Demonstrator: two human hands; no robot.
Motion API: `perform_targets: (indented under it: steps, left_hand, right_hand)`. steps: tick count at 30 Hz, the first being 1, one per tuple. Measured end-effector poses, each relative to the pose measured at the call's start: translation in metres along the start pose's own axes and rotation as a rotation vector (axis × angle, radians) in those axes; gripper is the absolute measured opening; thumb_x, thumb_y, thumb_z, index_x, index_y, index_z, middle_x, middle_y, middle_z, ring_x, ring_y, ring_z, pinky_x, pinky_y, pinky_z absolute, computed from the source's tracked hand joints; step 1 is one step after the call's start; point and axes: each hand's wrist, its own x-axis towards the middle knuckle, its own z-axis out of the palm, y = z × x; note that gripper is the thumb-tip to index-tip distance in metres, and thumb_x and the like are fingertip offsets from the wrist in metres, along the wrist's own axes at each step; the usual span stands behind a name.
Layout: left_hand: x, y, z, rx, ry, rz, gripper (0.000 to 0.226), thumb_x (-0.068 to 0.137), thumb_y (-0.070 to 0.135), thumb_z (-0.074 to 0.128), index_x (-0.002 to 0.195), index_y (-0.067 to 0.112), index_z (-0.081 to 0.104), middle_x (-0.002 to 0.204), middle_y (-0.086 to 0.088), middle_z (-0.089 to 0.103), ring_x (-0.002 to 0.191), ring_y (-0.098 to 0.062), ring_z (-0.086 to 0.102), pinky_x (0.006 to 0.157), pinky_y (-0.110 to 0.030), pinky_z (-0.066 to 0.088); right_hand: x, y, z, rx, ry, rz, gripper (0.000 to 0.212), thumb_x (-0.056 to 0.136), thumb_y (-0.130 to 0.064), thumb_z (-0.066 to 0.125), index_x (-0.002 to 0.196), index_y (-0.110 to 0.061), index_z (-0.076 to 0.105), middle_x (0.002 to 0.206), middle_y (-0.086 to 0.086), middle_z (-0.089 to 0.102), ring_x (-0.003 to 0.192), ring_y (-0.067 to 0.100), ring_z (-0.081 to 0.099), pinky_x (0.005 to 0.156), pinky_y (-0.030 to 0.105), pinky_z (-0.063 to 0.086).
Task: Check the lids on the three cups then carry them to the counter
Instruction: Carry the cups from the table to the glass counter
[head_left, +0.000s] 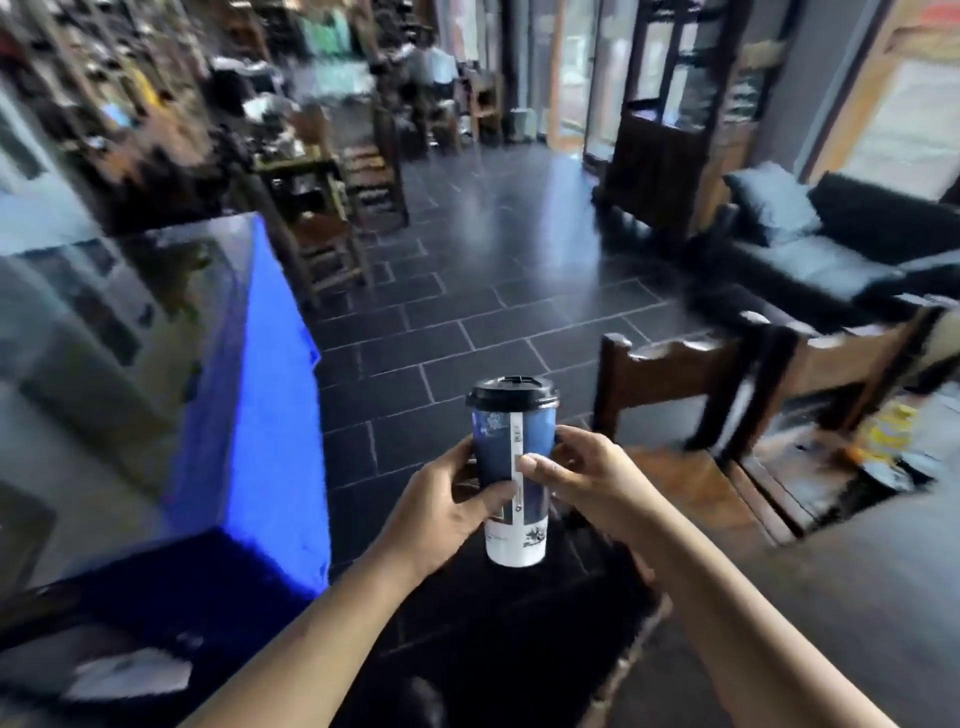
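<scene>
A tall blue and white paper cup (506, 441) with a black lid (511, 393) is upright in mid-air before me, above the dark tiled floor. My left hand (441, 506) grips the cup's left side, thumb across the front. My right hand (582, 475) holds its right side, fingertips on the printed seam. The lid sits flat on the rim. Only this one cup is in view. A dark glossy counter (130, 322) with a bright blue side panel lies to my left.
A wooden chair (670, 384) stands just right of the cup, with a low table (857, 441) behind it. A dark sofa (831, 249) is at the far right. Wooden chairs and a table (322, 208) crowd the back left. Open tiled floor (493, 260) runs ahead.
</scene>
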Motion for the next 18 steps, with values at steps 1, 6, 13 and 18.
perform_targets:
  steps: [1, 6, 13, 18]
  left_hand:
    - [-0.001, -0.008, -0.025, -0.002, 0.052, -0.013, 0.047, 0.084, 0.048, 0.078, 0.127, 0.037, 0.064, 0.115, 0.011, 0.078, 0.106, -0.007, 0.074, 0.095, -0.033, 0.059]
    - [-0.001, -0.065, -0.153, -0.028, 0.324, -0.086, 0.056, 0.075, 0.067, 0.076, 0.122, 0.039, 0.062, 0.114, 0.007, 0.078, 0.104, -0.011, 0.075, 0.094, -0.044, 0.06]
    - [-0.029, -0.12, -0.311, -0.068, 0.612, -0.224, 0.066, 0.072, 0.058, 0.079, 0.129, 0.032, 0.058, 0.117, 0.005, 0.077, 0.106, -0.012, 0.075, 0.097, -0.051, 0.059]
    - [-0.059, -0.149, -0.381, -0.097, 0.796, -0.322, 0.07, 0.072, 0.053, 0.083, 0.131, 0.03, 0.054, 0.125, 0.003, 0.074, 0.112, -0.011, 0.074, 0.1, -0.049, 0.058]
  right_hand:
    - [0.021, -0.011, 0.021, -0.018, -0.053, -0.03, 0.066, 0.068, -0.086, 0.067, 0.101, -0.029, 0.075, 0.076, 0.003, 0.074, 0.064, 0.005, 0.056, 0.062, 0.038, 0.049]
    - [0.132, -0.063, 0.138, -0.123, -0.324, -0.156, 0.057, 0.071, -0.08, 0.067, 0.1, -0.031, 0.074, 0.087, -0.002, 0.079, 0.073, 0.007, 0.068, 0.076, 0.041, 0.059]
    - [0.244, -0.144, 0.305, -0.162, -0.671, -0.322, 0.091, 0.056, -0.099, 0.059, 0.102, -0.023, 0.073, 0.093, 0.005, 0.08, 0.084, 0.023, 0.074, 0.084, 0.049, 0.059]
    - [0.288, -0.184, 0.406, -0.104, -0.915, -0.351, 0.067, 0.06, -0.084, 0.074, 0.103, -0.033, 0.072, 0.089, 0.007, 0.077, 0.079, 0.008, 0.062, 0.084, 0.049, 0.057]
